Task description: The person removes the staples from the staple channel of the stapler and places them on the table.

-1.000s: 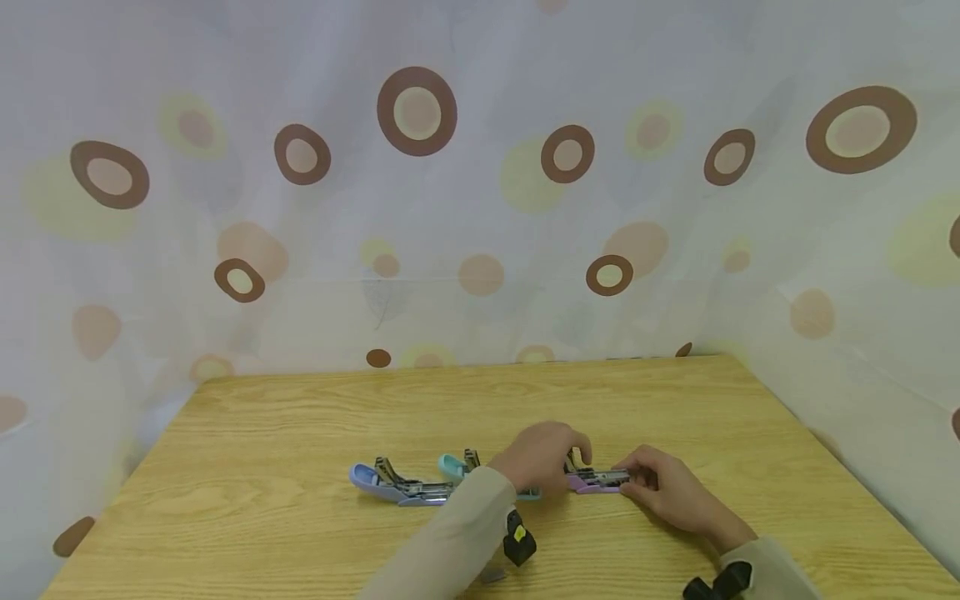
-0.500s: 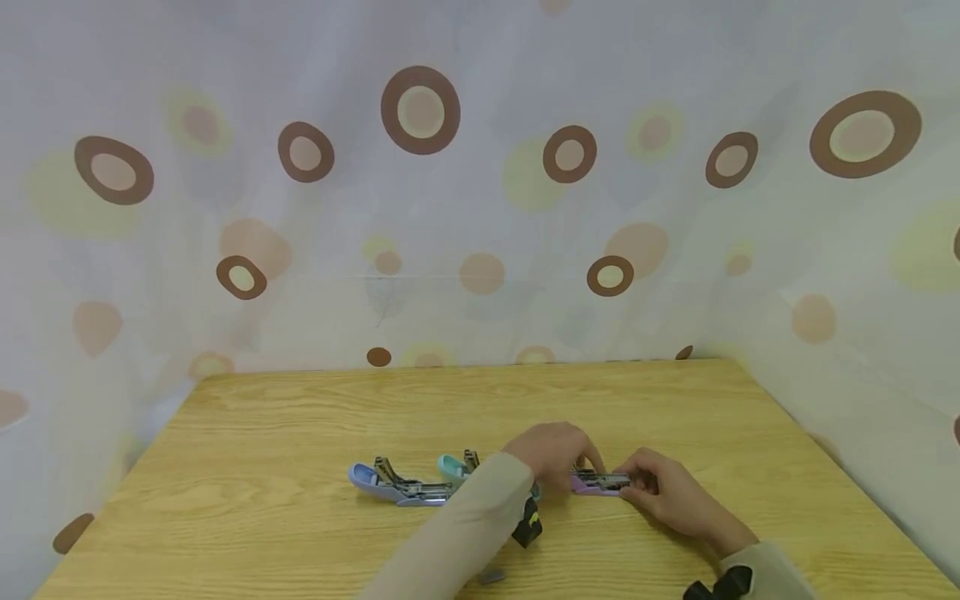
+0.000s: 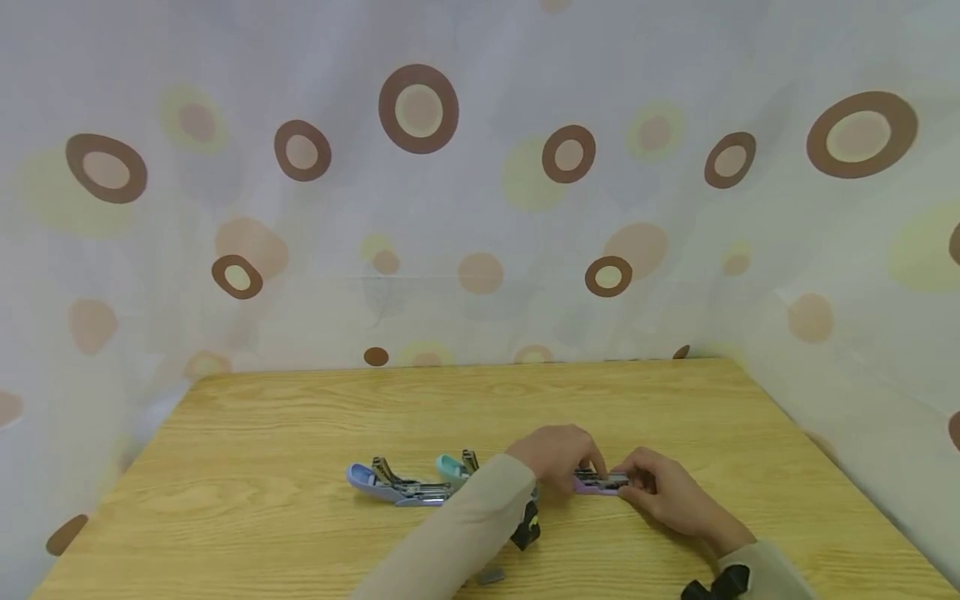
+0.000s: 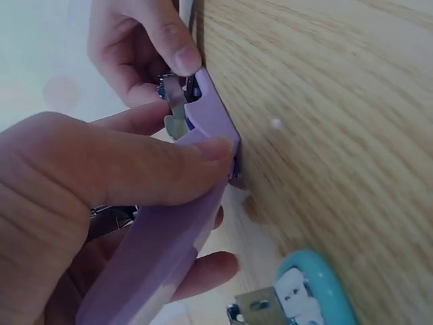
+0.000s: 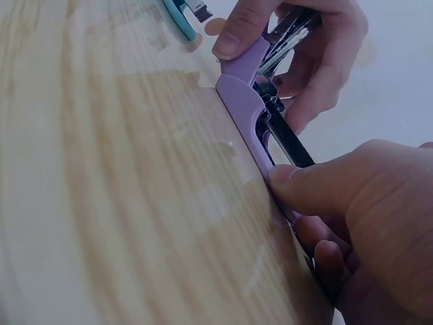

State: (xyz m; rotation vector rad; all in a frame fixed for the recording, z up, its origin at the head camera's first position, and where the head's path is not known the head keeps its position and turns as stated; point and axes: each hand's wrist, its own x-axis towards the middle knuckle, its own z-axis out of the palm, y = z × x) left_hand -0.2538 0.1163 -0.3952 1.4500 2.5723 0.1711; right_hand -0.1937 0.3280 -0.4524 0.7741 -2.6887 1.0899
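Note:
A purple stapler (image 3: 588,490) lies opened out on the table, its metal staple channel exposed. My left hand (image 3: 558,457) grips its purple handle (image 4: 145,250), with the thumb along the outside near the hinge. One left finger reaches down to the channel. At the stapler's right end my right hand (image 3: 671,493) pinches the purple base (image 5: 240,108) between thumb and fingers. The handle is largely hidden behind the left hand in the head view. Left of that hand, partly covered by the sleeve, stands an opened teal stapler (image 3: 450,467).
An opened blue stapler (image 3: 363,478) lies farther left on the wooden table (image 3: 300,433). A small grey piece (image 3: 491,576), perhaps a strip of staples, lies near the front beside the left sleeve. A patterned curtain (image 3: 480,208) hangs behind and at the sides.
My left hand has shifted slightly right, and a finger now reaches lower onto the purple stapler's channel. The upright metal part seen there earlier no longer shows. My right hand stays in place.

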